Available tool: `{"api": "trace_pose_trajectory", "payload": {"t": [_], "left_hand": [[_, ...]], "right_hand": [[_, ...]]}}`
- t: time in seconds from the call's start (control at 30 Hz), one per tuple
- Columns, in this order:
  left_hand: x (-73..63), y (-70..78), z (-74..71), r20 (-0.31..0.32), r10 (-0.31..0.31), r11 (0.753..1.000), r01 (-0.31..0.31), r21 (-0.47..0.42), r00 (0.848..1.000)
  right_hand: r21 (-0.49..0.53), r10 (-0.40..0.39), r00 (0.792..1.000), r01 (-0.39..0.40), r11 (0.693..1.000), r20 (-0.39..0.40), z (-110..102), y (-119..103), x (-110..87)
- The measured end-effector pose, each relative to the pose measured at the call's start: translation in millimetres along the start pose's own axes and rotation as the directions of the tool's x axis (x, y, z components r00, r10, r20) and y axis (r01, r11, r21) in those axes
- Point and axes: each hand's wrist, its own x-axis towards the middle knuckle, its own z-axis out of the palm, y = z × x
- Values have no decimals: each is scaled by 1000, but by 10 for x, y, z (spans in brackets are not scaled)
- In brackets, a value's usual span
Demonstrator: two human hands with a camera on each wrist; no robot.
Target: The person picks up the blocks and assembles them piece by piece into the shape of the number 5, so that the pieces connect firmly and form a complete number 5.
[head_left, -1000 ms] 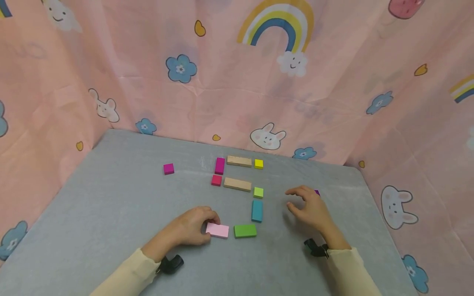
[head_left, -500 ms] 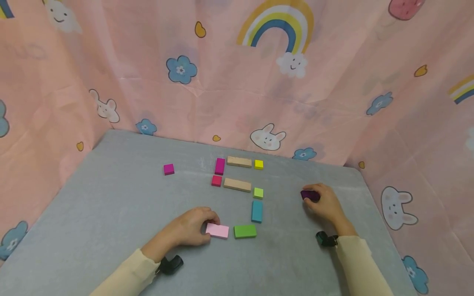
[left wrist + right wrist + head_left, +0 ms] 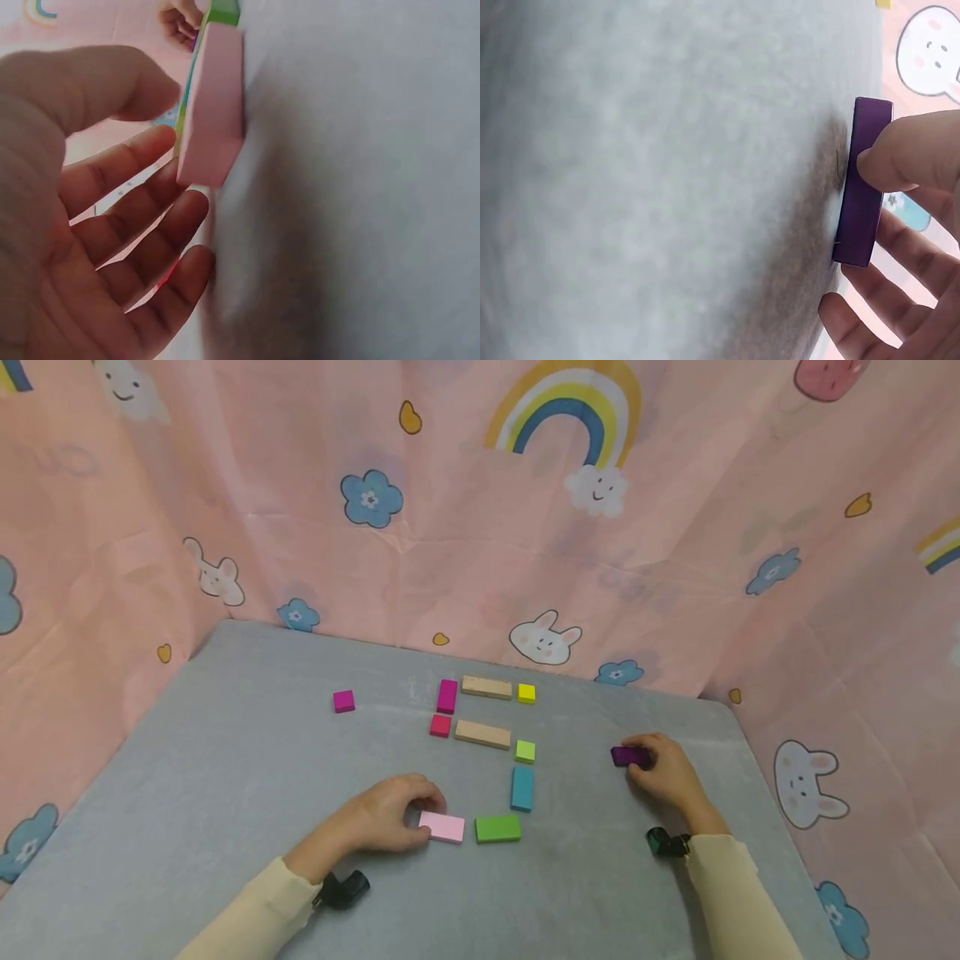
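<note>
A pink rectangular block (image 3: 442, 827) lies flat at the front of the grey table. Around its left end is my left hand (image 3: 393, 814); in the left wrist view the thumb and fingers are spread loosely beside the pink block (image 3: 214, 105), not squeezing it. On the right, my right hand (image 3: 667, 772) pinches a dark purple block (image 3: 626, 756). The right wrist view has the thumb (image 3: 889, 161) on one face of that purple block (image 3: 864, 202), the other fingers behind it. Whether the purple block touches the table cannot be told.
Beside the pink block lies a green block (image 3: 497, 828), then a blue block (image 3: 522, 788) and a lime cube (image 3: 525, 751). Two wooden blocks (image 3: 483, 734), a yellow cube (image 3: 527, 693), a red cube (image 3: 440, 725) and a magenta block (image 3: 447, 696) lie farther back. A magenta cube (image 3: 343, 701) sits left.
My right hand has moved right to the purple block and taken hold of it; the block is now turned to lie more across. My left hand has stayed by the pink block.
</note>
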Motion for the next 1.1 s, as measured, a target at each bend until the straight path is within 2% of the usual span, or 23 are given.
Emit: {"api": "trace_pose_trajectory", "payload": {"t": [0.13, 0.23, 0.4, 0.53, 0.67, 0.8, 1.1], "left_hand": [[39, -54, -98, -29, -6, 1000, 5, -3, 1000], [113, -95, -227, -45, -8, 1000, 8, -14, 999], [326, -207, -462, -83, -10, 999, 7, -35, 997], [532, -350, -577, -120, -38, 998, 31, -59, 992], [698, -476, -611, -128, -99, 992, 88, -85, 987], [801, -559, -605, -124, -147, 984, 133, -119, 981], [884, -689, -575, -107, -190, 971, 170, -167, 976]], "right_hand": [[8, 11, 1000, -11, 1000, 5, -11, 22, -8], [17, 15, 1000, -15, 1000, 8, -17, 49, -9], [21, 2, 1000, -2, 1000, 5, -22, 81, -16], [14, 15, 1000, -15, 1000, 11, -25, 62, -32], [16, 40, 999, -40, 999, 11, -38, -26, -56], [4, 45, 999, -45, 999, -10, -55, -160, -67], [-23, -19, 998, 18, 1000, -63, -66, -543, -37]]}}
